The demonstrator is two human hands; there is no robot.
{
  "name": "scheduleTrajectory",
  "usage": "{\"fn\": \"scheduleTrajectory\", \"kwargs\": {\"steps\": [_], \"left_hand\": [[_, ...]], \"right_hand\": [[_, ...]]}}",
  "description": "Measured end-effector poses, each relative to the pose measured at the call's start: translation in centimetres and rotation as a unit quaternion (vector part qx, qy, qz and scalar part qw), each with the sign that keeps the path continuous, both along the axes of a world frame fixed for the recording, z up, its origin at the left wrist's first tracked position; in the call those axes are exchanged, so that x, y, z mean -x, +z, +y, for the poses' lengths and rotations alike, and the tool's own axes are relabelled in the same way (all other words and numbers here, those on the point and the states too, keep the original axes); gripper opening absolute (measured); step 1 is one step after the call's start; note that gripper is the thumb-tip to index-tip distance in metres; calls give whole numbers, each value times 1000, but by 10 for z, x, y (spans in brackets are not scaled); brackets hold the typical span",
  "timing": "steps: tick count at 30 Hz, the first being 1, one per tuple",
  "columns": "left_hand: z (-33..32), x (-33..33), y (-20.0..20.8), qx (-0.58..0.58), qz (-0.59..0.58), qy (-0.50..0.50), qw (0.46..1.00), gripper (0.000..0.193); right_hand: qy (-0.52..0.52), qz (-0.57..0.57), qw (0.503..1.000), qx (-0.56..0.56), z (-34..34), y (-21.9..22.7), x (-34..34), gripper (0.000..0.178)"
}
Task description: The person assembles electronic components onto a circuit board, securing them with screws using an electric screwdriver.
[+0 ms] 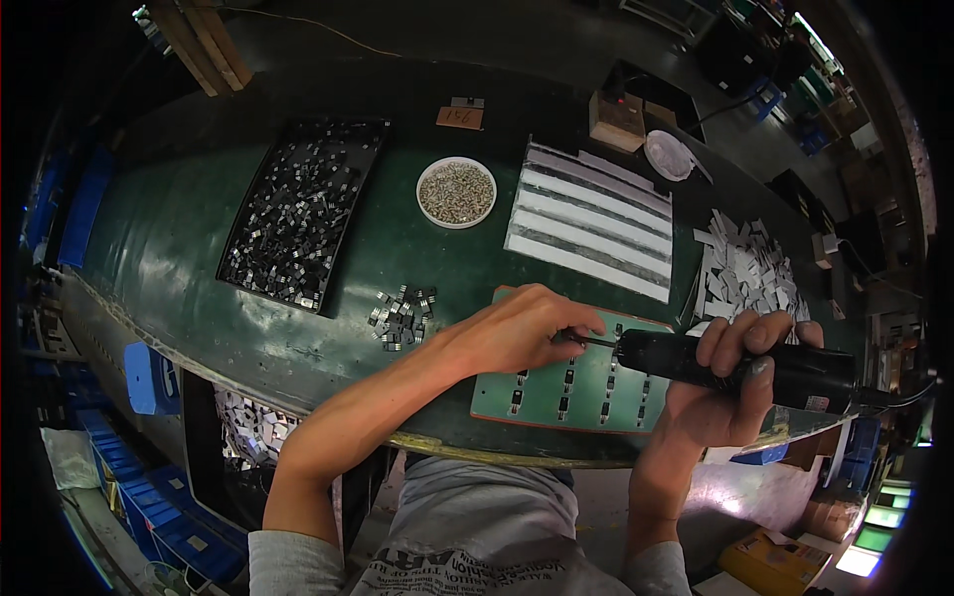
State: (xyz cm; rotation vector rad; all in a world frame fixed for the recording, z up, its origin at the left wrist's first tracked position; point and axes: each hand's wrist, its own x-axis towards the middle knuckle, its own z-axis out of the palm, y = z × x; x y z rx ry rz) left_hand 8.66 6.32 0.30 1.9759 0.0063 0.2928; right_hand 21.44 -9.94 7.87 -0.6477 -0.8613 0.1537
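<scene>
My right hand (717, 405) is wrapped round the body of a black electric screwdriver (651, 351), which lies nearly level with its bit pointing left. The fingers of my left hand (522, 330) are pinched at the tip of the bit; whatever sits between them is too small to make out. Both hands are over a green board (535, 412) carrying rows of small black electronic components (563, 405) with metal tabs. Part of the board is hidden by the hands and the screwdriver. Loose components of the same kind (402, 320) are heaped left of my left wrist.
At the left lies a black tray (227, 260) full of black components. A white bowl (420, 202) of small metal screws stands mid-table. Beyond the board is a sheet with white strips (586, 221); pale flat pieces (750, 270) are piled right, near a wooden block (616, 121) and white dish (668, 157).
</scene>
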Motion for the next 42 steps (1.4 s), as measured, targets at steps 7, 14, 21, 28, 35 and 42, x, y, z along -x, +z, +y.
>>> {"fn": "scheduleTrajectory", "kwargs": {"steps": [7, 14, 21, 28, 35, 42], "left_hand": [[6, -2, -6, -19, 11, 6, 1000, 16], [6, -3, -9, -6, 4, 12, 1000, 12], [4, -2, -8, -8, -1, 10, 1000, 12], [4, -1, -8, 11, -12, -11, 1000, 11], [0, -3, -3, 12, -18, -19, 1000, 11], [-3, -3, -8, 12, -21, -22, 999, 19]], "right_hand": [[-29, -18, 997, 71, -14, 20, 21, 59], [-5, -62, 981, 184, -17, 10, 40, 61], [-10, -58, 979, 197, -15, 8, 47, 59], [74, -76, 966, 235, -19, 7, 51, 66], [86, -70, 965, 239, -19, 11, 53, 64], [86, -122, 972, 181, -19, 5, 32, 76]]}}
